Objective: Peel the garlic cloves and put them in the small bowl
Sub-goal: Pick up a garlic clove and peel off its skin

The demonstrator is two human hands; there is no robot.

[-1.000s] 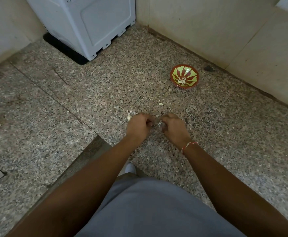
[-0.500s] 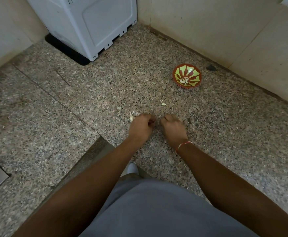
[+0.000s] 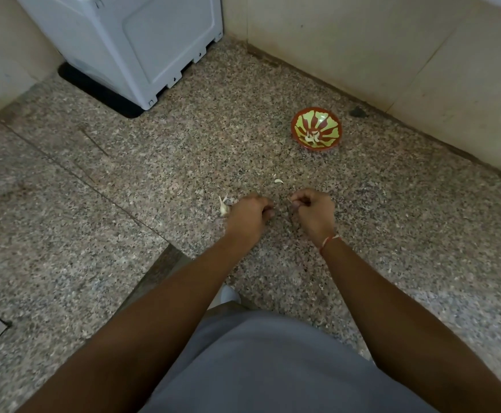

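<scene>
The small red and green bowl sits on the speckled stone floor near the right wall, with a few peeled garlic cloves inside. My left hand and my right hand hover low over the floor, a short gap between them. My right hand pinches a small pale piece of garlic at its fingertips. The fingers of my left hand are curled in, and anything inside them is hidden. Unpeeled garlic pieces lie just left of my left hand.
A loose scrap of garlic skin lies between my hands and the bowl. A white appliance stands at the back left on a dark mat. Tiled walls close the back and right sides. My grey-clothed knee fills the bottom.
My hands were pressed together on the garlic; now they have drawn apart, the right one moving rightwards with the pale piece.
</scene>
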